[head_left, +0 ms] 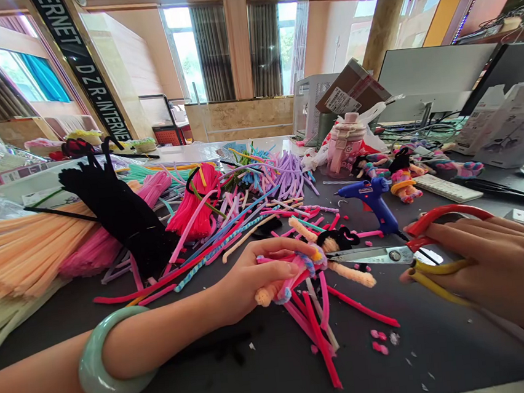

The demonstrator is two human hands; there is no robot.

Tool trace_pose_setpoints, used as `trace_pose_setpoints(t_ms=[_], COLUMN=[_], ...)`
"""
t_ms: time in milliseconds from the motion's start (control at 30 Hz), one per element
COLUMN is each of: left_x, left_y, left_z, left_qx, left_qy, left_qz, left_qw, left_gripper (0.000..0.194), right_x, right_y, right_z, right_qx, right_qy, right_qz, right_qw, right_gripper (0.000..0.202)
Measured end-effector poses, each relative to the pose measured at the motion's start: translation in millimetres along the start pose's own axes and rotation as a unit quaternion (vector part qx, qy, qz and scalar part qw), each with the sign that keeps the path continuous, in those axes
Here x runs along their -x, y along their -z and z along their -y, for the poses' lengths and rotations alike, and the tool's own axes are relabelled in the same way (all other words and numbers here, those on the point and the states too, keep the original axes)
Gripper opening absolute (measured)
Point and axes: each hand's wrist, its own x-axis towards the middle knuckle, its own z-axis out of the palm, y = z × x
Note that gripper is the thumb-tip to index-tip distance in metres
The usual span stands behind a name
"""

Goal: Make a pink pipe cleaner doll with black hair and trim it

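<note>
My left hand (269, 270) is closed around a pipe-cleaner doll (312, 262) with a pink and blue outfit, peach limbs and black hair. The doll lies sideways, its head pointing right. My right hand (495, 260) grips scissors (388, 255) with one red and one yellow handle. Their blades point left, and the tips touch or overlap the doll near its neck; whether they cut anything there cannot be made out. Loose pink and red pipe cleaners (322, 339) lie beneath the doll. Just beyond it rests a blue glue gun (370, 201).
Bundles of black (125, 216), peach (30, 243) and hot pink pipe cleaners (200, 199) cover the left side. A pink bottle (344, 142) stands at the back. Finished-looking dolls (404, 180) and a white keyboard (449, 188) lie right. Small pink scraps (379, 343) dot the front.
</note>
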Motion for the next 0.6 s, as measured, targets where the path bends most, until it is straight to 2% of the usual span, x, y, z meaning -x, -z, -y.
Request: trace_pose_setpoints(t_ms=[200, 300, 467, 600], left_x=[1, 2, 1, 0], left_y=[1.2, 1.3, 1.6, 2.7], left_z=[1, 1, 1, 3], left_qx=[-0.02, -0.027, -0.032, -0.036], left_qy=[0.006, 0.009, 0.007, -0.01], left_qz=[0.008, 0.008, -0.004, -0.017], left_qw=[1.0, 1.0, 0.999, 0.999], left_gripper=[0.027, 0.029, 0.03, 0.029], right_x=[6, -1, -7, 4], right_y=[2, 3, 0, -2], right_z=[-3, 2, 7, -2], right_qx=[0.02, 0.015, 0.008, -0.003], right_qy=[-0.003, -0.009, -0.031, -0.02], right_qz=[0.032, 0.023, -0.002, 0.043], right_qw=[0.999, 1.0, 0.999, 0.999], right_gripper=[0.01, 0.01, 0.023, 0.021])
